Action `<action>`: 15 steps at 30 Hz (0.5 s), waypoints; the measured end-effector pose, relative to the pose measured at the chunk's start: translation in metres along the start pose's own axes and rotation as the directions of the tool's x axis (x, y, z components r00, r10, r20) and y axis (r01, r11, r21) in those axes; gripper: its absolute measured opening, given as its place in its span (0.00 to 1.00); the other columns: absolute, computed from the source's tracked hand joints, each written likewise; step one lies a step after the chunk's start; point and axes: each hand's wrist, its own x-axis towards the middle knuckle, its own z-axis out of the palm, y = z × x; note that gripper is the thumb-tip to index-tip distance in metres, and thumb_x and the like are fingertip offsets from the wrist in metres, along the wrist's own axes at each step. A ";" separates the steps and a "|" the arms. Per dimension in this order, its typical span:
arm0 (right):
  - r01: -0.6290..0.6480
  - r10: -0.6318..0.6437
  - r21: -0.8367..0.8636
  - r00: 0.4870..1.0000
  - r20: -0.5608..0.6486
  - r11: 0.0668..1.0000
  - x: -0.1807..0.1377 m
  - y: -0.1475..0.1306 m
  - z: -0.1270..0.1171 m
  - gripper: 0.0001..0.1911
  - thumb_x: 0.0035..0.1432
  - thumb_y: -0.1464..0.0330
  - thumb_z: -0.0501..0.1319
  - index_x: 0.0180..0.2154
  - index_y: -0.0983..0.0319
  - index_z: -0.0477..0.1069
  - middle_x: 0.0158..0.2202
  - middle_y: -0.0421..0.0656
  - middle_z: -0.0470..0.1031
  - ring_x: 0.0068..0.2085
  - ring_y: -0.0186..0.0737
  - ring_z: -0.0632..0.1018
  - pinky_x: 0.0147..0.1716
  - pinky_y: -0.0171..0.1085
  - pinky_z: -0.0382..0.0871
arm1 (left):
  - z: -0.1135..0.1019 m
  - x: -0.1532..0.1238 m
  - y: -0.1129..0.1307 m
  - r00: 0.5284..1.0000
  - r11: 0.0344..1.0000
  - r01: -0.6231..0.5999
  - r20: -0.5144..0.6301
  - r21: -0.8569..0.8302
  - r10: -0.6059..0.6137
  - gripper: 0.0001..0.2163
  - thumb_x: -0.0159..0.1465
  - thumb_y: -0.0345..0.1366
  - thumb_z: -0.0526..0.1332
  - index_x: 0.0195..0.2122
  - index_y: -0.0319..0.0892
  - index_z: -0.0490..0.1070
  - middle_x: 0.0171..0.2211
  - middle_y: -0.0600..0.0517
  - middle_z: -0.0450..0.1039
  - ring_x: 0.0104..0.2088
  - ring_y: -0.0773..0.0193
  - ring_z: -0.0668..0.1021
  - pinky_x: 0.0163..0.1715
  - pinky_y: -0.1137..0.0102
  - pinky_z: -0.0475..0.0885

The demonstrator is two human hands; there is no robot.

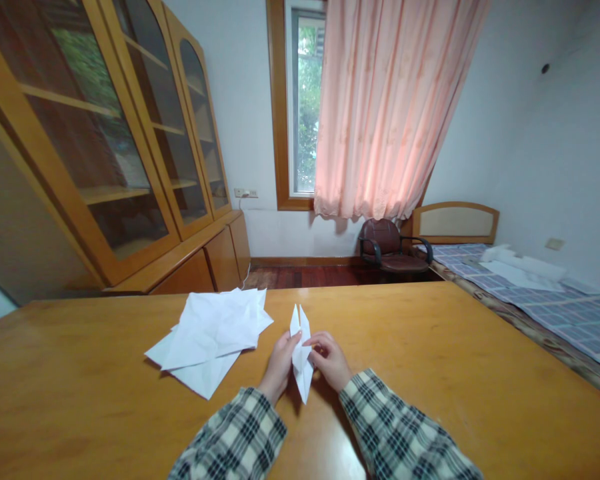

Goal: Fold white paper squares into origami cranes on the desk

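Head view, folded paper: a white folded paper, long and narrow, is between the two hands above the near middle part of the desk. Two pointed tips stand at its far end with a thin gap between them, and one point is at the near end.
Left hand: the left hand is at the left side of the paper; its grip is closed on it, with the thumb lying on the upper face.
Right hand: the right hand is at the right side, fingers bent, and the index finger and thumb come to the paper's right edge. Whether this grip pinches the edge or only touches it, one cannot tell.
Sleeves: both arms wear black and white checked sleeves, resting low over the desk.
Paper sheets: to the left of the left hand, and apart from it, white sheets lie on the desk in an uneven, overlapping pile, some corners sticking out.
Left wall: a wooden cabinet with glass doors stands there.
Window side: a pink curtain covers part of the window, and a dark red chair with black armrests stands below.
Right side: a bed with a checked cover is beyond the desk, with white material lying on it.
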 end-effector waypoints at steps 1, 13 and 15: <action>-0.005 0.005 -0.007 1.000 -0.006 1.000 0.000 0.001 0.000 0.05 0.51 0.71 0.61 0.31 0.61 0.75 0.34 0.43 0.71 0.36 0.38 0.72 0.34 0.35 0.66 | 0.000 0.000 0.000 1.000 1.000 0.005 0.010 0.003 -0.005 0.17 0.48 0.44 0.69 0.31 0.37 0.69 0.22 0.55 0.70 0.20 0.70 0.71 0.21 0.75 0.65; -0.073 0.073 0.005 0.992 -0.103 0.997 0.003 0.008 0.000 0.12 0.53 0.60 0.62 0.27 0.62 0.73 0.30 0.43 0.70 0.33 0.39 0.72 0.33 0.37 0.65 | -0.001 0.002 -0.004 0.997 0.992 -0.057 0.059 0.115 0.050 0.19 0.51 0.49 0.66 0.33 0.36 0.72 0.26 0.53 0.71 0.25 0.67 0.71 0.25 0.75 0.64; -0.085 0.083 -0.007 0.988 -0.128 0.996 0.004 0.010 0.000 0.13 0.53 0.59 0.62 0.27 0.62 0.73 0.29 0.42 0.70 0.32 0.38 0.71 0.33 0.37 0.65 | -0.001 0.003 -0.006 0.997 0.989 -0.037 0.074 0.146 0.026 0.20 0.51 0.51 0.65 0.34 0.37 0.72 0.24 0.53 0.71 0.24 0.68 0.70 0.24 0.75 0.62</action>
